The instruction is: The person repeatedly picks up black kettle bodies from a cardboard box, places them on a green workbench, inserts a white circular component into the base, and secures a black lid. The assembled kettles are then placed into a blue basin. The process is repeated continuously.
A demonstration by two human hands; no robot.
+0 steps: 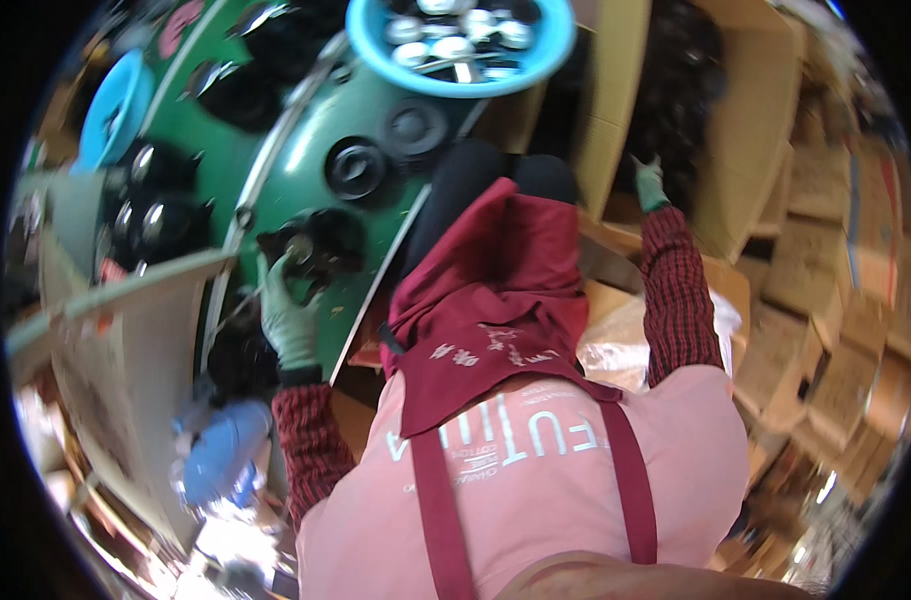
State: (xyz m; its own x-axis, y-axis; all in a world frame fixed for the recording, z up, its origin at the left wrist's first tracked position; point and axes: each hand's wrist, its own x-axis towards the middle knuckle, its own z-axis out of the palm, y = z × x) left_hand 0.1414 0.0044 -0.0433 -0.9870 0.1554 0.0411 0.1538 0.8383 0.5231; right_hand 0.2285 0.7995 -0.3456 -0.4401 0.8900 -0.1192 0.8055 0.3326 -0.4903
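My left hand (290, 322), in a pale green glove, grips the edge of a glossy black rounded part (332, 243) on the green bench (350, 115). Its thumb and fingers sit around the near side of that part. Past it lie two round black disc-shaped pieces, one ringed (355, 168) and one flatter (415, 128). On the right, my right hand (650, 186), gloved too, reaches into a tall cardboard box (765, 110) full of dark pieces (680, 75). Its fingertips stand apart beside the pieces, with nothing visible between them.
A blue basin (360, 40) of silver and black round parts stands at the far bench edge. More glossy black parts (240, 95) lie beyond a metal rail (265, 165). Another blue basin (115, 105) is at far left. Stacked cartons (820, 270) fill the right side.
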